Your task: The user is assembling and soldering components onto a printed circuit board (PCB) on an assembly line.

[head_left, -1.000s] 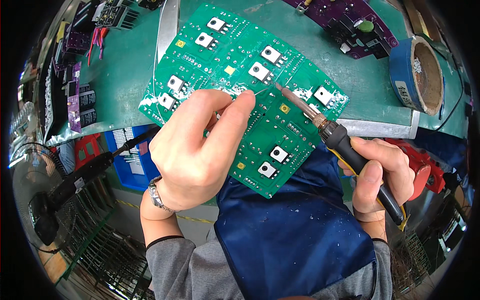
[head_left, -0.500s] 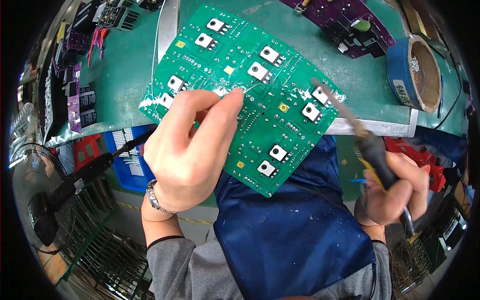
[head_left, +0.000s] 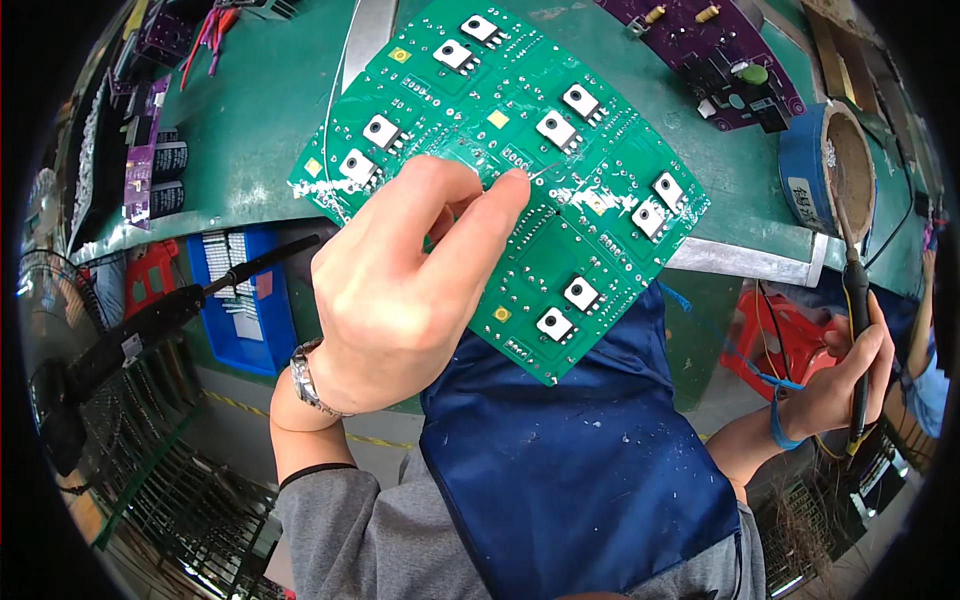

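A large green circuit board [head_left: 545, 245] with several white-topped, three-legged components lies tilted across the bench's near edge, one corner over my lap. Above its middle, my left hand [head_left: 390, 290] is closed in a pinch on a thin solder wire [head_left: 543, 172], whose end sticks out past my fingertips close to the board. Off to the right, my right hand [head_left: 845, 385] grips a black-handled soldering iron [head_left: 857, 300]. The iron's tip reaches up to the rim of a round blue tub [head_left: 800, 165] with a brown inside, apart from the board.
A purple circuit board [head_left: 690, 55] lies at the back right. More purple boards with black capacitors [head_left: 170, 175] stand at the left. Below the bench are a blue bin [head_left: 235, 345], a red stool [head_left: 765, 335] and a black fan [head_left: 60, 400]. Another person's sleeve [head_left: 930, 390] shows at far right.
My right hand has carried the soldering iron from above the board's right side out to the blue tub. My left hand stays pinched on the solder wire; the view has shifted slightly.
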Available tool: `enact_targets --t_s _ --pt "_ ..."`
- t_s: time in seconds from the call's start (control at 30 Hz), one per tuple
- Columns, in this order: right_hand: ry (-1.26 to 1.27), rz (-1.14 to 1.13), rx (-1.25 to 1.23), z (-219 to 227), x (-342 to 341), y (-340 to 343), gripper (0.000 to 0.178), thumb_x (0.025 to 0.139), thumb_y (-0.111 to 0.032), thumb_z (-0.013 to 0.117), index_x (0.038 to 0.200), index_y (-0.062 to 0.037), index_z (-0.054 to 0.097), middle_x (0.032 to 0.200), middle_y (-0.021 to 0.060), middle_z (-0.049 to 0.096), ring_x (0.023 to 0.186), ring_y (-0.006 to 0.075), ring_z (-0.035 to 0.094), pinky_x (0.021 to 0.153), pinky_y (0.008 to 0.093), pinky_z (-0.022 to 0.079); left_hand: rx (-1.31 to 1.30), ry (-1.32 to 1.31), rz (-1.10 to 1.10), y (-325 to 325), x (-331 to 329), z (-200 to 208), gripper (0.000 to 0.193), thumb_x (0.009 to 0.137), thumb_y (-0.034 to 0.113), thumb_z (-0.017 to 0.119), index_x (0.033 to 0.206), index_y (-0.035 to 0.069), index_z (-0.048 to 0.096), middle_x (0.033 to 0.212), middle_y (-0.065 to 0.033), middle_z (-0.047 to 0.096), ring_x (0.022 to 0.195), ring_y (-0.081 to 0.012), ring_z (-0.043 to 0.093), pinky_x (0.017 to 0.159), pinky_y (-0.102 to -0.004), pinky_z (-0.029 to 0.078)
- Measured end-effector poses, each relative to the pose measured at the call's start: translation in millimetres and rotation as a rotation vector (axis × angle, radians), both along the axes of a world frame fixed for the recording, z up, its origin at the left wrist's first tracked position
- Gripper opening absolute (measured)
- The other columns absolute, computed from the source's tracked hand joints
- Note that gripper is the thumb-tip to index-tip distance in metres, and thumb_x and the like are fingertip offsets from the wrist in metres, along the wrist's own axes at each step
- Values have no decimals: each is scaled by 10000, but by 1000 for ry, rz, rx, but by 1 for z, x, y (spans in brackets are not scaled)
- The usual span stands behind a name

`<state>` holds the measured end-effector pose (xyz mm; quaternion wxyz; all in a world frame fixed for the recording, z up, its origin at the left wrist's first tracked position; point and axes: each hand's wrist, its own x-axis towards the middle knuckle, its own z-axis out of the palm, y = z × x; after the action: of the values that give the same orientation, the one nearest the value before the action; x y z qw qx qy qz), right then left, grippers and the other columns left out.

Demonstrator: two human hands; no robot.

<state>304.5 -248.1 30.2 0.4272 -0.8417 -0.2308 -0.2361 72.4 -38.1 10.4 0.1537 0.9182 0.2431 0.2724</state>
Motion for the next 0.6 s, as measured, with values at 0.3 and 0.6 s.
enact_targets --t_s 0.3,0.6 --pt "-79 40 143 11 -5 -2 332 899 -161 434 968 116 602 723 165 634 493 110 556 416 154 397 -13 -35 12 -1 -6 2 275 649 -47 731 902 51 693 739 -46 532 570 -133 526 488 -247 430" --pt "150 435 90 -1 -59 26 383 911 -289 424 889 65 567 629 161 605 420 127 496 414 216 387 19 -64 2 -2 -5 0 267 654 -43 732 901 52 697 746 -46 535 578 -134 533 480 -245 423"
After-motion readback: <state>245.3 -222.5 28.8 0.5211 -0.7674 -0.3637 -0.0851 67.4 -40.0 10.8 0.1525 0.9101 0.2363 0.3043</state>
